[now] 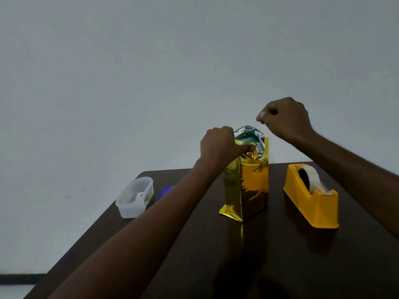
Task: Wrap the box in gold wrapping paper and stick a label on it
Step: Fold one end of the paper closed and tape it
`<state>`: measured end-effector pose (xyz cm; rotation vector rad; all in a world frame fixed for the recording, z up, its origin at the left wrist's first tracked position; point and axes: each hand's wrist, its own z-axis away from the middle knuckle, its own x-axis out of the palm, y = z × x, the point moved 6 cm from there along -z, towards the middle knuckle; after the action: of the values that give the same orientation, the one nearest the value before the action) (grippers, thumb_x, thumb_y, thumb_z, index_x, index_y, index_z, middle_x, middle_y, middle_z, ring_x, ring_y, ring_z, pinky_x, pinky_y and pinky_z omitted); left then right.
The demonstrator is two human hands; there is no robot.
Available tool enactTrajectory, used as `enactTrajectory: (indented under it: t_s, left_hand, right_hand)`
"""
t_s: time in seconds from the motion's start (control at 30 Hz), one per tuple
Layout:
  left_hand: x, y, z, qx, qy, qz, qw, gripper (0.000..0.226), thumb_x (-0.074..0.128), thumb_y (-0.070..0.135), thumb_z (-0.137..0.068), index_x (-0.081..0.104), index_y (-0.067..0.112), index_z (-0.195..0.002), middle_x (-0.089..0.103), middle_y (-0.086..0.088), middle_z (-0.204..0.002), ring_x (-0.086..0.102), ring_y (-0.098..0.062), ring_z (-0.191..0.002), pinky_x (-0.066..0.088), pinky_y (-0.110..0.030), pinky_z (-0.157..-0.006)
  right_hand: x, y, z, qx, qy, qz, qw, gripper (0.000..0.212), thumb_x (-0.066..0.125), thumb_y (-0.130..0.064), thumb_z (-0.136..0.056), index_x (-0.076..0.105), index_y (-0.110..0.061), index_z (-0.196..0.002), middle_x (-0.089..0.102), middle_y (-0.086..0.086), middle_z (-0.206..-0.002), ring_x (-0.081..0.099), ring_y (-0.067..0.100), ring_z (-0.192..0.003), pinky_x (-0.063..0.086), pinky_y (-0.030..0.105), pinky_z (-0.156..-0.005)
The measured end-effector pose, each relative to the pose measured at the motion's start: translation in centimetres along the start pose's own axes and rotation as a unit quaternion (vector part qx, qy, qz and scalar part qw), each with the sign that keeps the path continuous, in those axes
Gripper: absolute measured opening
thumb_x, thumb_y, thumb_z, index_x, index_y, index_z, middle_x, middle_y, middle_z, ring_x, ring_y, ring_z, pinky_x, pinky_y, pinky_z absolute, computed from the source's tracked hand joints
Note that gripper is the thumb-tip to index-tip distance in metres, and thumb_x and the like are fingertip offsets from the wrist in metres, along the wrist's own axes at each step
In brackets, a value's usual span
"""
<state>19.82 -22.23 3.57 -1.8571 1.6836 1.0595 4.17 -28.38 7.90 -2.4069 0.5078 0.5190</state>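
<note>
So I'm looking down at a dark brown wooden counter (pixel 216 255) pushed up against a plain pale grey wall (pixel 151 61). Standing upright near the middle of it is the tall box wrapped in shiny gold wrapping paper (pixel 248 182), with the paper at the bottom flared out in a folded corner on the counter and the top end not closed, crinkled silver inside showing plus something teal in there. To the right of the box, apart from it, sits a chunky yellow plastic tape dispenser (pixel 313 203) with a roll of clear tape (pixel 308 178) in it. Over on the left edge there's a small translucent white plastic tub (pixel 135 197), and just beside that a bit of something blue (pixel 165 192) mostly hidden behind my left arm, can't tell what it is.

My left hand (pixel 218 145) is clamped on the paper at the top left of the box, fingers curled into the fold. My right hand (pixel 285 117) is up above the top right corner, not touching the box, fingers curled in with thumb and finger pinched together on something small and pale; can't make out what.
</note>
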Motion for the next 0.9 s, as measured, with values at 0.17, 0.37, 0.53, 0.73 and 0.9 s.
enactTrajectory:
  t_s: [0.17, 0.37, 0.53, 0.73, 0.9]
  left_hand:
    - [-0.6, 1.2, -0.2, 0.02, -0.054, 0.028, 0.998, 0.068, 0.068, 0.073, -0.069, 0.072, 0.01, -0.091, 0.062, -0.002, -0.073, 0.062, -0.017, -0.074, 0.038, -0.025, -0.052]
    - [-1.9, 1.4, 0.5, 0.047, -0.137, 0.092, 0.985, 0.016, 0.068, 0.015, -0.088, 0.075, 0.005, -0.099, 0.075, -0.012, -0.088, 0.07, -0.018, -0.073, 0.053, -0.022, -0.07]
    - [-2.6, 1.4, 0.3, 0.124, -0.132, -0.016, 0.983, 0.046, 0.076, 0.028, -0.082, 0.065, 0.02, -0.126, 0.056, -0.007, -0.127, 0.049, -0.023, -0.113, 0.041, -0.031, -0.091]
    - [-1.8, 0.5, -0.2, 0.203, -0.03, -0.094, 0.974, 0.036, 0.076, 0.035, -0.08, 0.069, 0.032, -0.116, 0.046, 0.003, -0.145, 0.027, -0.023, -0.136, 0.027, -0.041, -0.102]
    - [-2.8, 0.7, -0.2, 0.247, 0.049, -0.03, 0.967, 0.015, 0.074, 0.035, -0.083, 0.077, 0.029, -0.096, 0.065, 0.008, -0.118, 0.044, -0.021, -0.118, 0.03, -0.035, -0.087]
  right_hand:
    - [1.2, -0.8, 1.2, -0.035, -0.132, 0.035, 0.99, 0.017, 0.062, -0.007, -0.086, 0.077, -0.012, -0.089, 0.075, 0.003, -0.082, 0.07, 0.018, -0.075, 0.057, 0.03, -0.068]
    - [1.6, -0.1, 2.6, -0.045, -0.193, 0.078, 0.977, 0.021, 0.063, -0.008, -0.084, 0.075, -0.021, -0.096, 0.071, 0.003, -0.102, 0.063, 0.019, -0.09, 0.051, 0.032, -0.074]
    - [3.0, 0.2, 5.2, -0.096, -0.161, 0.139, 0.972, 0.04, 0.071, -0.045, -0.08, 0.066, -0.021, -0.111, 0.059, 0.004, -0.107, 0.053, 0.019, -0.095, 0.042, 0.029, -0.072]
    - [5.0, 0.1, 7.7, -0.118, -0.013, 0.328, 0.937, 0.076, 0.064, -0.067, -0.075, 0.056, -0.012, -0.128, 0.059, 0.017, -0.128, 0.052, 0.036, -0.119, 0.038, 0.051, -0.102]
    - [5.4, 0.0, 8.4, -0.13, 0.014, 0.327, 0.936, 0.069, 0.056, -0.059, -0.078, 0.055, -0.008, -0.126, 0.058, 0.018, -0.127, 0.046, 0.04, -0.126, 0.023, 0.06, -0.113]
